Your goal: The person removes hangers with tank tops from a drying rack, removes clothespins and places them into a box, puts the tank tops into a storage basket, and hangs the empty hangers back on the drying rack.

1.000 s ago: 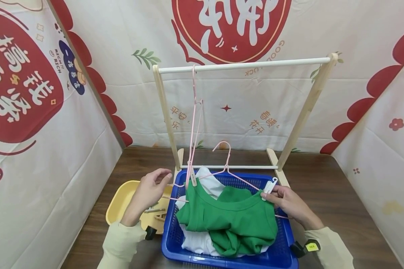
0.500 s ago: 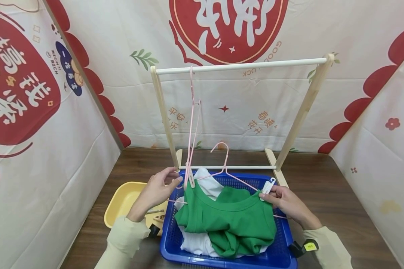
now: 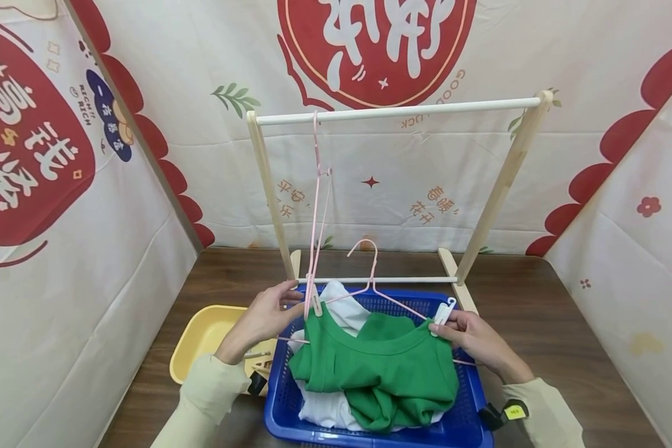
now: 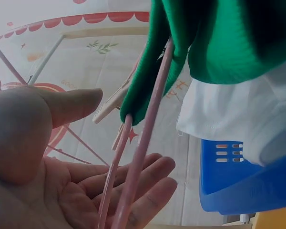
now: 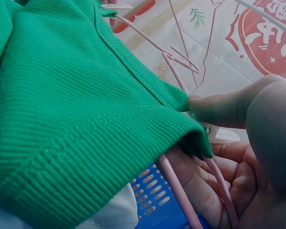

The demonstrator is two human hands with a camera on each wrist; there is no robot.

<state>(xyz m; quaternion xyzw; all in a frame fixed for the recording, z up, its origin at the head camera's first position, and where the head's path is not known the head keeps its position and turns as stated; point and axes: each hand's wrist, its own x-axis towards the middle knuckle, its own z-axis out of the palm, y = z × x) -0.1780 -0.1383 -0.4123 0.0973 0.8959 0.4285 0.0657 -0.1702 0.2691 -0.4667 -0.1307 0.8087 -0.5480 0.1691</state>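
A green tank top [image 3: 378,361] is on a pink hanger [image 3: 373,264] over the blue basket [image 3: 277,398]. A pale clothespin [image 3: 317,305] is on its left strap. My left hand [image 3: 269,317] is beside that clothespin, thumb and fingers apart; in the left wrist view the fingers lie behind the hanger's wire [image 4: 148,124] and the thumb stops short of the clothespin [image 4: 112,102]. My right hand [image 3: 476,342] pinches the right strap, thumb on the green fabric [image 5: 148,86]. A white clothespin [image 3: 443,311] with a hooked end sticks up there, partly covered by the thumb.
Behind the basket stands a wooden rack [image 3: 504,186] with a white top rail [image 3: 397,113]. Pink hangers [image 3: 315,205] hang from its left end, down to the left strap. White clothing [image 3: 327,407] lies under the top. A yellow tray [image 3: 193,339] with clothespins is at the left.
My left hand has moved right, from over the yellow tray's edge to beside the left clothespin. The right hand keeps its pinch on the right strap. The head view has shifted slightly.
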